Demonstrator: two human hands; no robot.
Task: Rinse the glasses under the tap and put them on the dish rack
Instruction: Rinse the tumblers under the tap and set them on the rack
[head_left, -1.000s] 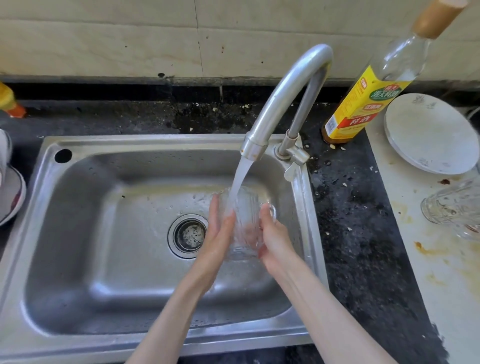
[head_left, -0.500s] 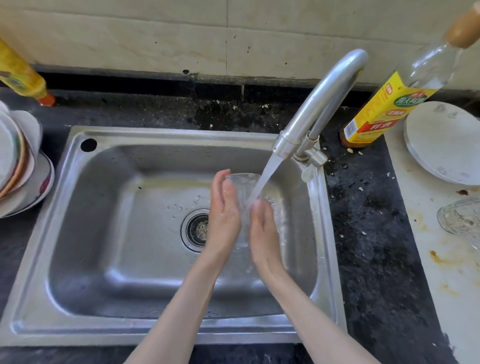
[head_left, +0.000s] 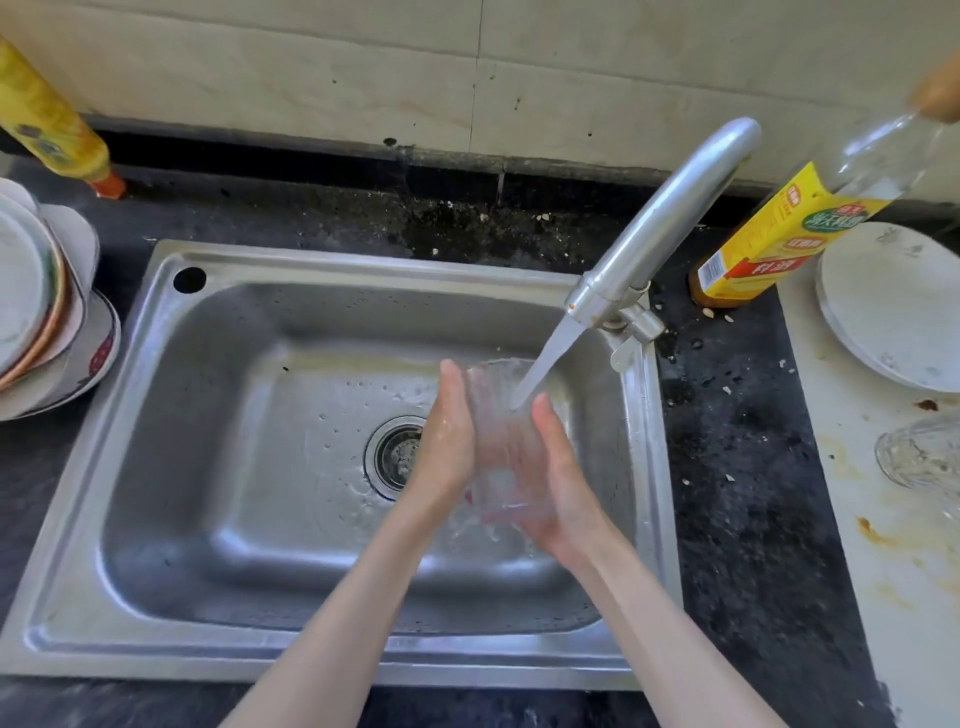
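A clear glass (head_left: 506, 441) is held upright over the steel sink (head_left: 208, 395), pressed between both palms. My left hand (head_left: 447, 441) lies flat against its left side and my right hand (head_left: 558, 483) against its right side. Water streams from the curved metal tap (head_left: 660, 228) into the glass's open mouth. Another clear glass (head_left: 919, 457) lies on its side on the white counter at the far right, partly cut off by the frame edge.
Stacked plates and bowls (head_left: 36, 312) sit left of the sink. A yellow bottle (head_left: 52, 124) stands at the back left. A yellow-labelled bottle (head_left: 769, 244) and a white plate (head_left: 893, 306) are at the right. The sink drain (head_left: 397, 454) lies left of my hands.
The view has shifted left, bringing the stacked dishes into sight. My hands closed flatter around the glass and rubbed it under the stream, the glass staying under the tap.
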